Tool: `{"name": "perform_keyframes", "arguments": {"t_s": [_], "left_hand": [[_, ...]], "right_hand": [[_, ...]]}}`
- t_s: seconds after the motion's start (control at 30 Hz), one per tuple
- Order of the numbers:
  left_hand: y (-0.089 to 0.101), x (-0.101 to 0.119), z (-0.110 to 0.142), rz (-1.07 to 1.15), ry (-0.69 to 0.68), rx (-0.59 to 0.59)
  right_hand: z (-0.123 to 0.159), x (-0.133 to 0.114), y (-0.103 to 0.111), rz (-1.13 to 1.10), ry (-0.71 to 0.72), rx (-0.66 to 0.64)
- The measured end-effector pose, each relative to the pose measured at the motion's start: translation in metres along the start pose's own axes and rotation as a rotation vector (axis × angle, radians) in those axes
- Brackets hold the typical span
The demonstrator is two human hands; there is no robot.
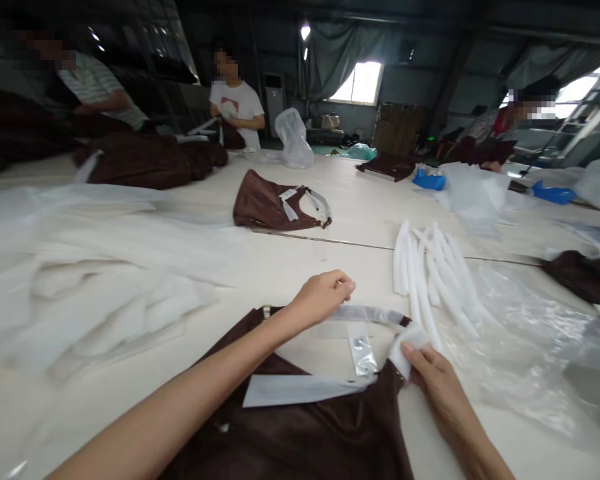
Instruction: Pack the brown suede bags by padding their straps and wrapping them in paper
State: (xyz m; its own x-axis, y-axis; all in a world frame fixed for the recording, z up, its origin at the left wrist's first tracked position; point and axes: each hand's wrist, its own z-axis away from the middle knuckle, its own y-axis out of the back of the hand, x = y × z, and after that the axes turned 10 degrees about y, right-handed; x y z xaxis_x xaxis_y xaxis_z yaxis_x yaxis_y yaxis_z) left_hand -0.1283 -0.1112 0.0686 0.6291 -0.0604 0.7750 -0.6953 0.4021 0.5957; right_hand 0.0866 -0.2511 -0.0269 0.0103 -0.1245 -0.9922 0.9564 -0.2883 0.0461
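A dark brown handbag (300, 433) lies in front of me, its strap (380, 315) wrapped in pale translucent material. My right hand (433, 373) pinches a piece of white foam sheet (404, 350) around the strap's right end, where it meets the bag. Over the far side of the strap is my left hand (325, 293), its fingers curled in; whether anything is between them I cannot make out. A pale grey strip (300, 390) lies across the bag's opening. Inside the strap loop hangs a white tag with a small clear packet (363, 353).
White foam tubes (430, 280) and clear plastic bags (525, 347) lie to the right. Thin white sheets (105, 267) are heaped at left. Another brown handbag (267, 203) lies farther back, beyond a table seam. Several people work around the far tables.
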Motion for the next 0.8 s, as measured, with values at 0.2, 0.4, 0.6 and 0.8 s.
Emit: {"name": "perform_keyframes", "arguments": {"t_s": [0.2, 0.4, 0.6, 0.8], "left_hand": [[0.073, -0.067, 0.019, -0.259, 0.230, 0.162], [0.076, -0.120, 0.034, -0.111, 0.386, 0.091], [0.088, -0.112, 0.049, 0.376, 0.567, -0.134], [0.095, -0.083, 0.083, 0.844, 0.532, -0.218]], "right_hand": [[0.014, -0.024, 0.045, 0.592, 0.058, 0.213], [0.008, -0.046, -0.010, 0.849, 0.517, 0.013], [-0.034, -0.046, -0.088, 1.111, 0.773, -0.262], [-0.068, -0.057, -0.127, 0.998, 0.807, -0.342]]}}
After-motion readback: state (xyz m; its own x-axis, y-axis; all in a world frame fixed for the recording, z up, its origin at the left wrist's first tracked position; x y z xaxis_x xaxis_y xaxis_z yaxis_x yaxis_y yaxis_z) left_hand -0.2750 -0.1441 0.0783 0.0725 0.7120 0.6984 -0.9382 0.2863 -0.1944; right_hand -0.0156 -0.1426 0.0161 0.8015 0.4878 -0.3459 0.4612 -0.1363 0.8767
